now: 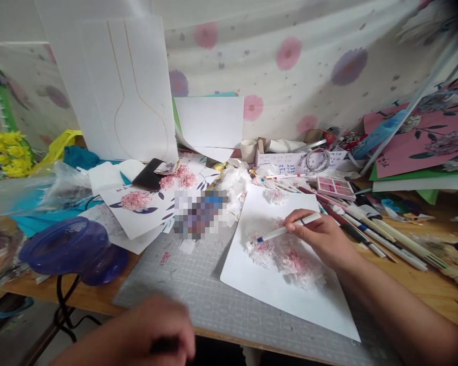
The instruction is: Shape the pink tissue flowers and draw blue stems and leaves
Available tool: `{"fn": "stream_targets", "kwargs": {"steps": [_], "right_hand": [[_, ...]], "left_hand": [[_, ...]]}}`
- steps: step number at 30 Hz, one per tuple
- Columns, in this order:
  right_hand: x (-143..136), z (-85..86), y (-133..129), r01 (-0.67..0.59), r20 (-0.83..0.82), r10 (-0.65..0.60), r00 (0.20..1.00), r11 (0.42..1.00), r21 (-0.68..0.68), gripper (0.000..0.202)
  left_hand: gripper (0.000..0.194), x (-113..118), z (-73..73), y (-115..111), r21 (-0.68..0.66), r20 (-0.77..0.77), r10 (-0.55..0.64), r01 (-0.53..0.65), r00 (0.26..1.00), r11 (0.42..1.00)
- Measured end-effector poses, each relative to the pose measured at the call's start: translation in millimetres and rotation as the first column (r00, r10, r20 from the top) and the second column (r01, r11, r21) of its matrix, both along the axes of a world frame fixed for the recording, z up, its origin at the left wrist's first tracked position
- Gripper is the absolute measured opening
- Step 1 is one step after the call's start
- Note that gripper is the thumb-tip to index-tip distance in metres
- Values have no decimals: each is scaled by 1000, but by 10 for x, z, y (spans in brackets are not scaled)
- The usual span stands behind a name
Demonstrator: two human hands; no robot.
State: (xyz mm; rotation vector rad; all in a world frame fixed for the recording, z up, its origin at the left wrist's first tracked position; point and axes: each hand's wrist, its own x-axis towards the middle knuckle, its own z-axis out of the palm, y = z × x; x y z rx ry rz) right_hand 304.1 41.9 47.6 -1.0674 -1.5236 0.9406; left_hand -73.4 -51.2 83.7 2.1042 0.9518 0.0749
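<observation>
Purple plastic thing sits at 9 o'clock on the desk edge. Left hand is at 6 o'clock, super blurry, fingers curled round something dark, can't tell what tbh. Gray cutting mat in the middle w/ a white sheet on it. Right hand at 3 o'clock rests on the sheet, fingers pinching a white pen, tip over the pink paper flowers. Loose pencils just right of it.
</observation>
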Motion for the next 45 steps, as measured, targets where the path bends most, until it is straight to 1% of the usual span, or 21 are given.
{"fn": "stream_targets", "kwargs": {"steps": [2,3,5,7,8,10,12,14,18,22,26,30,32,34,35,38,39,42,43,44,45], "right_hand": [[34,-12,0,8,-10,-8,1000,1000,1,30],[41,-8,-6,-10,-9,10,1000,1000,-3,31],[38,15,-26,-68,3,68,998,998,-16,31],[33,38,-40,-102,14,103,995,994,-32,28],[37,41,-41,-93,11,94,996,995,-35,26],[59,28,-36,-43,-17,43,999,999,-23,22],[77,8,-33,23,-60,-23,998,1000,-2,19],[68,10,-46,57,-60,-56,997,998,17,15],[1,99,-87,10,84,-15,996,998,63,2],[-21,192,-88,72,118,-82,990,994,84,4],[-25,229,-76,26,159,-40,986,996,88,7],[-18,242,-82,125,190,-136,972,990,71,7],[-17,243,-86,85,197,-99,975,993,79,11],[-12,231,-92,-7,231,-12,973,997,81,15],[-4,217,-98,-17,252,-2,968,997,74,16],[58,157,-138,85,266,-100,959,994,67,12],[86,136,-157,97,260,-109,960,994,58,11],[151,100,-205,-21,255,11,967,999,34,17],[161,98,-213,-40,263,28,964,998,39,18],[165,99,-214,-19,263,5,965,998,52,18],[163,102,-210,34,254,-51,966,997,70,16]], "left_hand": [[15,250,219,251,194,19,105,-107,994,975],[19,373,293,386,243,2,129,-125,992,962],[24,595,376,654,286,8,155,-151,988,946],[23,769,395,890,323,-14,199,-184,980,928],[22,837,387,987,330,-40,197,-173,980,928],[20,934,346,1132,305,-127,169,-124,977,944],[19,986,287,1216,253,-212,123,-67,970,965],[20,996,226,1255,200,-271,70,-15,960,980],[25,920,118,1268,109,-346,-52,96,937,989],[27,822,50,1256,58,-411,-126,164,903,985],[19,832,59,1255,2,-463,-183,207,867,978],[12,908,85,1258,-75,-568,-244,246,786,966],[12,927,75,1258,-89,-588,-278,281,760,956],[12,929,56,1259,-93,-590,-292,296,752,951],[12,928,48,1260,-99,-593,-295,296,749,950],[13,920,36,1264,-131,-604,-305,285,736,949],[14,918,33,1265,-137,-600,-308,284,738,949],[13,899,14,1260,-138,-583,-298,270,756,953],[12,886,3,1256,-129,-582,-286,261,761,957],[11,869,-11,1250,-113,-578,-270,252,770,961],[10,847,-26,1244,-102,-570,-256,242,780,965]]}}
